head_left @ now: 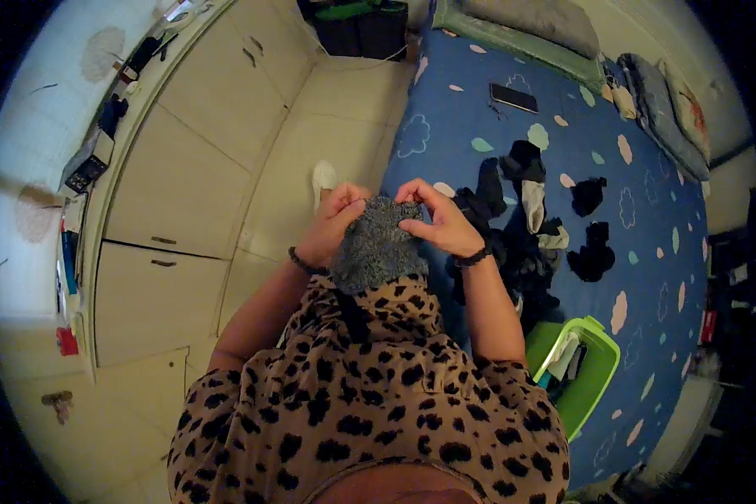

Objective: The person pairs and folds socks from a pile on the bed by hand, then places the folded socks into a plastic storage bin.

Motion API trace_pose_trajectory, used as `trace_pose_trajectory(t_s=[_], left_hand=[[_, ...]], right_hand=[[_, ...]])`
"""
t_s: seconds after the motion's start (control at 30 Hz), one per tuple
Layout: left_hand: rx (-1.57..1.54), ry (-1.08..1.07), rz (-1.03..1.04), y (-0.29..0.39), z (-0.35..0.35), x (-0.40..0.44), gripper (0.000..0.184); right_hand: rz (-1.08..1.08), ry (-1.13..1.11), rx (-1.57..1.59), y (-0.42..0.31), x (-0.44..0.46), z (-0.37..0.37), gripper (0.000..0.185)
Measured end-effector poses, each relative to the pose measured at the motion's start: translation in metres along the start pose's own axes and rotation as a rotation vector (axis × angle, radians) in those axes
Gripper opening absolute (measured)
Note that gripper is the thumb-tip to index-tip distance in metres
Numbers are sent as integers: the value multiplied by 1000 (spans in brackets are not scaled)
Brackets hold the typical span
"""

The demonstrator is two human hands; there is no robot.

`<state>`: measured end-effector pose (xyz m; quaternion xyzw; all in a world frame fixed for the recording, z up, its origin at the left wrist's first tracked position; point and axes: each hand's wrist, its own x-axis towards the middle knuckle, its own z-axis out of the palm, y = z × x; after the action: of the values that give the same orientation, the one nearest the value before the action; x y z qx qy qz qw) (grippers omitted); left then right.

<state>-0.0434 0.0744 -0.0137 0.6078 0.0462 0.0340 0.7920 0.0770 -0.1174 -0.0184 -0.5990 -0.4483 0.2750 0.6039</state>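
Observation:
A grey, nubbly knitted garment (380, 252) hangs in front of my body, its lower part over my leopard-print clothing; its exact kind I cannot make out. At its upper left corner my left hand (338, 225) is closed, thumb and fingers pinching the edge. My right hand (443, 223) grips the upper right edge between curled index finger and thumb. Just right of that hand, a pile of dark socks (525, 252) lies on the bed, with a pale sock (532, 206) among them.
Blue patterned bedding (647, 277) covers the bed, which bears two dark bundles (590, 252), a phone (513, 97) and a green bin (596, 370) with clothes inside. Pale cabinets (176, 176) line the left side. A white shoe (323, 179) shows on the tiled floor.

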Motion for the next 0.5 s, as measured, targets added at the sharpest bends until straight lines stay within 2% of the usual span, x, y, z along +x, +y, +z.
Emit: trace_pose_trajectory(t_s=[0.07,0.1,0.17,0.2,0.27,0.33,0.37,0.5], left_hand=[[13,20,15,9,3,-2,5],[137,72,58,8,0,-2,6],[262,121,110,9,-1,-2,6],[365,164,157,15,2,-3,6],[468,205,213,28,12,-5,6],[173,208,192,38,27,-5,9],[173,202,198,42,26,-5,9],[499,34,183,54,32,-5,11]], right_hand=[[-94,79,-48,-2,4,-2,34],[-99,79,-52,-3,6,-1,34],[-35,260,285,-6,9,6,35],[-45,259,279,-12,11,9,35],[-25,423,537,-28,11,13,33],[-27,433,551,-20,10,13,31],[-19,443,569,-16,10,13,28],[17,379,509,-14,5,10,24]])
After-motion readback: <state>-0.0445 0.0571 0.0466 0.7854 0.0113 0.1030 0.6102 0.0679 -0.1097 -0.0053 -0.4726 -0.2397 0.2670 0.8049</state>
